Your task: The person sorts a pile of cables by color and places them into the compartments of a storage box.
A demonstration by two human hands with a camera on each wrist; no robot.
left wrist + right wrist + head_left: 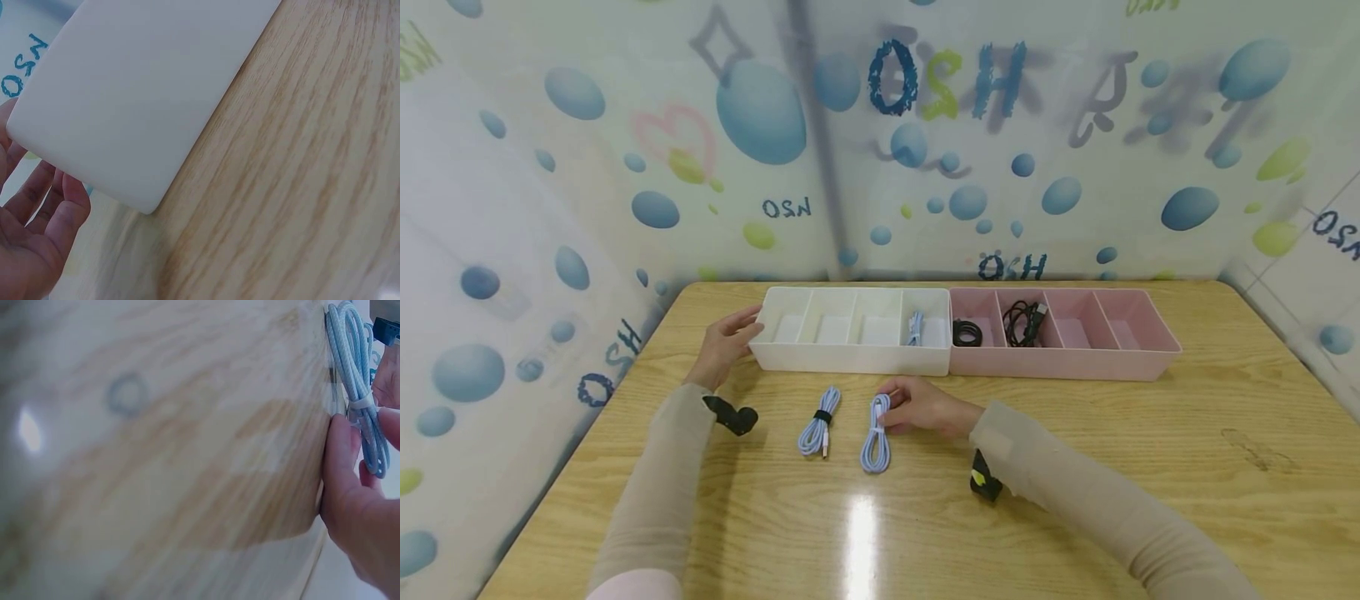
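Note:
My right hand (921, 406) pinches a coiled light-blue braided cable (875, 450), bound with a pale tie, low over the wooden table. In the right wrist view, thumb and fingers are on either side of that cable (353, 359). To its left lies another light-blue cable bundle (815, 433) with a black strap and a metal plug. My left hand (724, 346) touches the left end of a white divided box (850, 358). In the left wrist view its fingers (69, 209) lie loosely bent against the box's end wall. The rightmost white compartment holds a small light-blue cable bundle (915, 327).
A pink divided box (1060, 364) adjoins the white one on the right. Its two left compartments hold a black coiled cable (967, 333) and a black cable with a plug (1024, 323). A patterned curtain (925, 183) hangs behind the table (1075, 517).

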